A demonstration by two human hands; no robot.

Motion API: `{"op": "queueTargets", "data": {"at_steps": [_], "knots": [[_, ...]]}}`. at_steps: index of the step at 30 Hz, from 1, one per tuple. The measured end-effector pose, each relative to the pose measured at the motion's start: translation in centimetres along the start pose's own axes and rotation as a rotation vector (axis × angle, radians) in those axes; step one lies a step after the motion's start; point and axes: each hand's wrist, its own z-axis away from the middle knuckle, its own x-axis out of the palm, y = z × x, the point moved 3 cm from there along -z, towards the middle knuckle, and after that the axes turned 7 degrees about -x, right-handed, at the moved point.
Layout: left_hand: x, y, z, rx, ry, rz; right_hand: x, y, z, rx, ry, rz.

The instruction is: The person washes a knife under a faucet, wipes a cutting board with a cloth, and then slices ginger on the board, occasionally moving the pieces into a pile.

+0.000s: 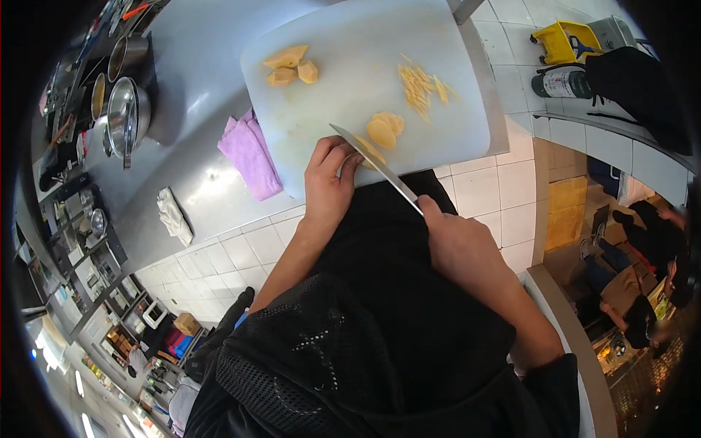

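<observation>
My right hand [464, 244] is wrapped round the handle of a knife [387, 172], whose blade points up and left over the near edge of the white cutting board [328, 95]. Beside the blade, my left hand [330, 179] has its fingers curled down at the board; a pale yellow piece [370, 151] lies on the other side of the blade. What sits under the fingertips is mostly hidden. Several round slices [383, 130] overlap just beyond the blade. Thin yellow strips [420, 89] form a loose pile farther right. Peeled yellow chunks [292, 66] rest at the board's far left.
A folded purple cloth [250, 157] touches the board's left side, and a white cloth [174, 215] lies farther left on the steel counter [201, 95]. Metal bowls [125, 117] stand beyond. A yellow bucket [568, 41] is at upper right. People are visible at lower right.
</observation>
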Motion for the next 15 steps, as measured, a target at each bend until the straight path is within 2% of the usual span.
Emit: {"op": "queueTargets", "data": {"at_steps": [2,4,11,15], "knots": [[0.2,-0.5,0.1,-0.019,-0.003,0.034,0.6,0.5,-0.5,0.066,-0.081,0.015],[0.3,-0.8,0.2,-0.019,-0.012,0.069,2.7,1.8,-3.5,0.025,0.014,-0.029],[0.5,-1.6,0.4,-0.03,-0.02,0.056,3.5,4.0,-5.6,0.084,0.029,-0.108],[0.4,-1.2,0.3,-0.06,-0.023,0.117,4.2,7.8,-6.4,-0.069,0.156,-0.304]]}}
